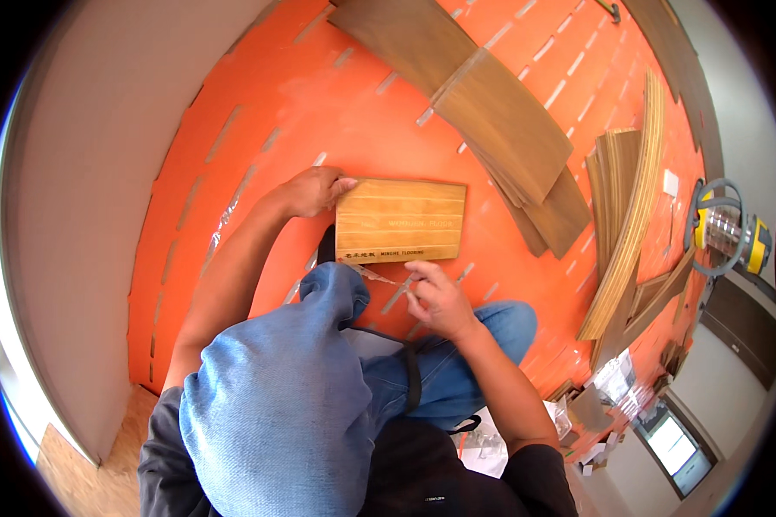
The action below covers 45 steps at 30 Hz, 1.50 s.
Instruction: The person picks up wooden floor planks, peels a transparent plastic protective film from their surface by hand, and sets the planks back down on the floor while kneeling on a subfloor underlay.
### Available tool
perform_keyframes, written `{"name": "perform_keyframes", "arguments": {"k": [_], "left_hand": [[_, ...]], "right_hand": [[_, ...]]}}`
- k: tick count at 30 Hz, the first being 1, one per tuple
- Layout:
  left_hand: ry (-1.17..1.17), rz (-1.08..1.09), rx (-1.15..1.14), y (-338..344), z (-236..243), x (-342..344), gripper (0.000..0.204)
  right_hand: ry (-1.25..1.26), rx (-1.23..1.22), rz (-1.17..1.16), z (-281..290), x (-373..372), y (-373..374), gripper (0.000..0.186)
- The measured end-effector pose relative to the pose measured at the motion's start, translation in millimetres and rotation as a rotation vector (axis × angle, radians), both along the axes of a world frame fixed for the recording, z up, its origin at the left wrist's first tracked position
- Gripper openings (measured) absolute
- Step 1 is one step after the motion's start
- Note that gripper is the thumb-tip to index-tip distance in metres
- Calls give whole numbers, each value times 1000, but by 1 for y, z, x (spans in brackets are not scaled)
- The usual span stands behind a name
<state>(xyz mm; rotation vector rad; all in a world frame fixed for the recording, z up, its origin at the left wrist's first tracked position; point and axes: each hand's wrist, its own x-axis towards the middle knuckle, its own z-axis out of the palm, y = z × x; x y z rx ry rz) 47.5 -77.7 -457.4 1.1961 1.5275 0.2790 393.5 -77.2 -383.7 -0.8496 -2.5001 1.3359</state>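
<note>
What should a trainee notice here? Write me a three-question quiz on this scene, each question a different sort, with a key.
1. Multiple choice: where does the person's left grip meet the honey-coloured rectangular wooden board, as pictured?
A) lower right corner
B) upper left corner
C) middle of the right edge

2. True or false: the yellow-and-grey machine with a clear body is to the right of the board in the picture.

3. Fill in: the long, flat brown wooden planks rest on ____.

Key: 1. B; 2. True; 3. orange floor sheeting
</note>
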Motion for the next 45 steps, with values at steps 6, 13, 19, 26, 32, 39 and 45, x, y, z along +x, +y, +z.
{"name": "perform_keyframes", "arguments": {"k": [6, 13, 19, 26, 32, 39, 45], "left_hand": [[-94, 113, -23, 0, -2, 6, 63], [-329, 430, -140, -42, -4, 22, 61], [-357, 255, -327, -72, -8, 24, 47], [-457, 375, -212, -64, 6, 44, 42], [-540, 449, -141, -63, 7, 51, 41], [-561, 347, -161, -58, 7, 45, 42], [-486, 311, -89, -59, 3, 44, 42]], "right_hand": [[37, -316, -465, -23, 4, 2, 10], [124, -577, -769, -41, -52, 18, 19], [178, -981, -828, -47, -78, -3, 37], [-254, -533, -524, -35, -110, -43, 44], [-262, -469, -597, -38, -113, -35, 37], [-301, -447, -622, -32, -119, -34, 33], [-65, -652, -796, -54, -112, -55, 18]]}}
